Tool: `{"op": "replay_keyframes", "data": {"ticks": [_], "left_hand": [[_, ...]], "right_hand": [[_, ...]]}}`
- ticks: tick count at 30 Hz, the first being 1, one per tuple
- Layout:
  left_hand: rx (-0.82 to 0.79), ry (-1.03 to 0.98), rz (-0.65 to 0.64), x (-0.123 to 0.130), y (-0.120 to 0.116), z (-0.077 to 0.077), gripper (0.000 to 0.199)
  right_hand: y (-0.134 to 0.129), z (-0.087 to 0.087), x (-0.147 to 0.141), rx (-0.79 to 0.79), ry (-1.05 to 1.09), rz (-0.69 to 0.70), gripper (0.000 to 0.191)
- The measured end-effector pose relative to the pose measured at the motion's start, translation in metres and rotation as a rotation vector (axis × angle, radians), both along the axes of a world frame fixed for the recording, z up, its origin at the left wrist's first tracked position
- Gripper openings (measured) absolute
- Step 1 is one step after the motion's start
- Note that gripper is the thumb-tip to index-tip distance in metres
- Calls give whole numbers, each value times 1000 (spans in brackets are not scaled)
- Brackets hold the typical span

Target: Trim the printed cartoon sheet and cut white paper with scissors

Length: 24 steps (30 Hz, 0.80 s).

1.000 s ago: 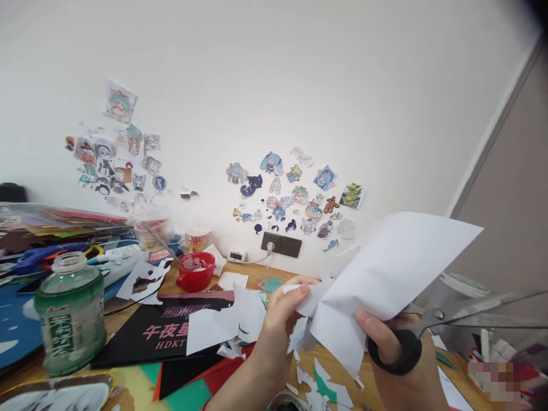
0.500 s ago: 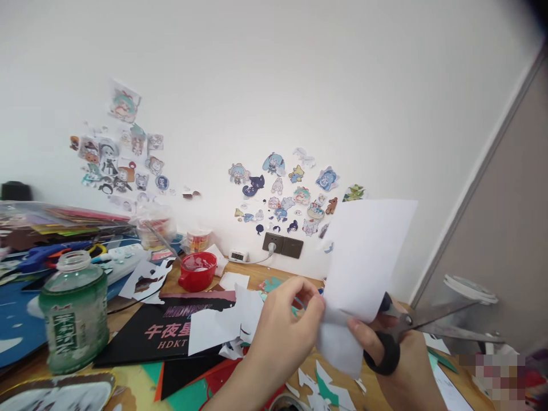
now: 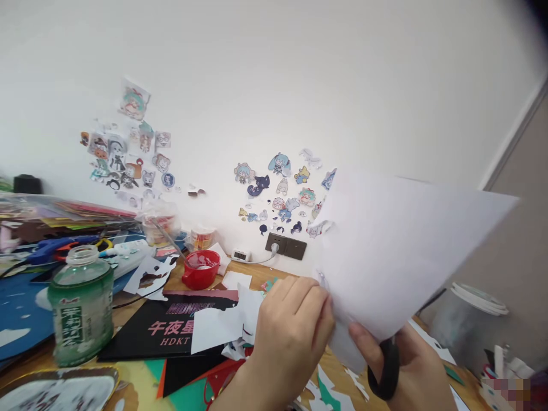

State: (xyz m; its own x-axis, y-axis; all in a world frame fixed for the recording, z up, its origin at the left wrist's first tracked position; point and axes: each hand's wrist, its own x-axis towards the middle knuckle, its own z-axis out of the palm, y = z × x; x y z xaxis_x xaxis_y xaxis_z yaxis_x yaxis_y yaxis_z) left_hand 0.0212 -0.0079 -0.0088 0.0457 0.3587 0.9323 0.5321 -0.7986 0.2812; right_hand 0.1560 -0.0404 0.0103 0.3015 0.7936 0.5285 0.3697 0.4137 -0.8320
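Observation:
A white sheet of paper (image 3: 398, 245) stands raised in front of me, its broad face toward the camera. My left hand (image 3: 295, 325) is closed on the sheet's lower left edge, fingers curled together. At its lower right, my right hand (image 3: 415, 365) keeps the scissors (image 3: 384, 374), with a black handle loop around the thumb. That thumb also presses on the paper's lower part. The scissors' blades are mostly hidden behind the sheet. Below the hands, white paper scraps (image 3: 331, 391) and a green piece lie on the wooden table (image 3: 346, 402).
Left of my hands are a black folder (image 3: 141, 337) with cut paper (image 3: 216, 328), a red bowl (image 3: 201, 268) and a green-tinted jar (image 3: 81, 314). A lidded bin (image 3: 466, 325) stands at right. Cut-out stickers (image 3: 280, 165) cover the wall behind, above a socket (image 3: 286, 246).
The paper has swung rightward and shows much more of its face, covering the scissors' blades. My left fingers have curled in more closely at its edge. The view has shifted slightly.

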Motion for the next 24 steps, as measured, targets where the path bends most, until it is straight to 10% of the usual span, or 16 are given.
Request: {"op": "replay_keyframes", "data": {"ticks": [14,24], "left_hand": [[-741,-526,-560,3,4,6,19],[-705,-545,-493,4,10,3,19]], "right_hand": [[13,-16,-4,-55,246,-53,29],[31,-26,1,36,515,50,30]]}}
